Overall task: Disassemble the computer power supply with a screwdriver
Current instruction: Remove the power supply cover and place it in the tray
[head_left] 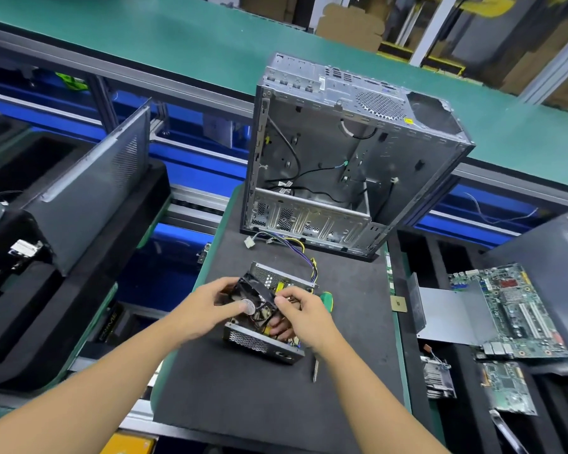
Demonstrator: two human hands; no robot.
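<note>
Gripping fan (254, 298) over open power supply (259, 343): left hand (207, 306) clasps it, right hand (304, 311) pinches edge; screwdriver (327, 300) probably beside.

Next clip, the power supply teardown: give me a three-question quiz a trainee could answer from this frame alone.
1. True or false: the left hand and the right hand both hold the black fan.
2. Where is the green-handled screwdriver? A in the left hand; B lying on the black mat beside the power supply; C in the right hand.
3. Name the large open metal thing standing behind the power supply.
Key: 1 true; 2 B; 3 the computer case.
</note>
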